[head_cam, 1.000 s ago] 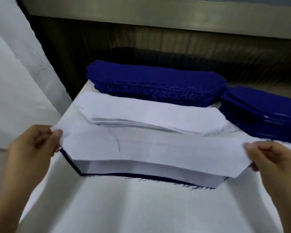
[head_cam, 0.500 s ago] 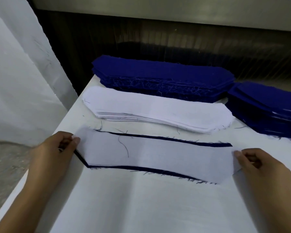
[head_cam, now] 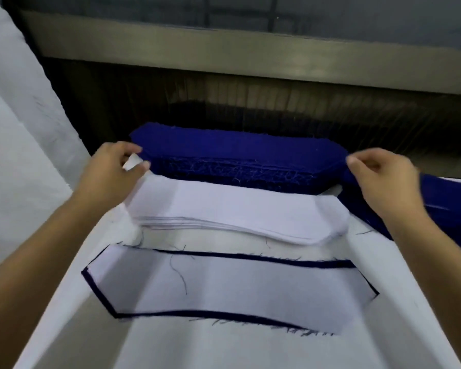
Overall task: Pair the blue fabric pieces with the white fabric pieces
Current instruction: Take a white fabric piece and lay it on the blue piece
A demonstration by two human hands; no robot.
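A thick stack of blue fabric pieces [head_cam: 237, 153] lies at the back of the white table [head_cam: 224, 347]. In front of it sits a stack of white fabric pieces [head_cam: 237, 209]. Nearest me lies a finished pair [head_cam: 232, 286]: a white piece on a blue one, with blue showing around its rim. My left hand [head_cam: 115, 169] is at the blue stack's left end with curled fingers and its thumb against the edge; whether it grips is unclear. My right hand [head_cam: 375, 177] pinches the top blue piece at the stack's right tip.
A second blue pile [head_cam: 447, 201] lies at the right, partly behind my right hand. A dark ribbed panel [head_cam: 250, 102] and a metal rail [head_cam: 224, 43] rise behind the table. White cloth [head_cam: 16, 129] hangs at the left, beyond the table edge.
Both hands have let go of the white piece, which now lies flat on the blue one, and have moved back to the two ends of the blue stack.
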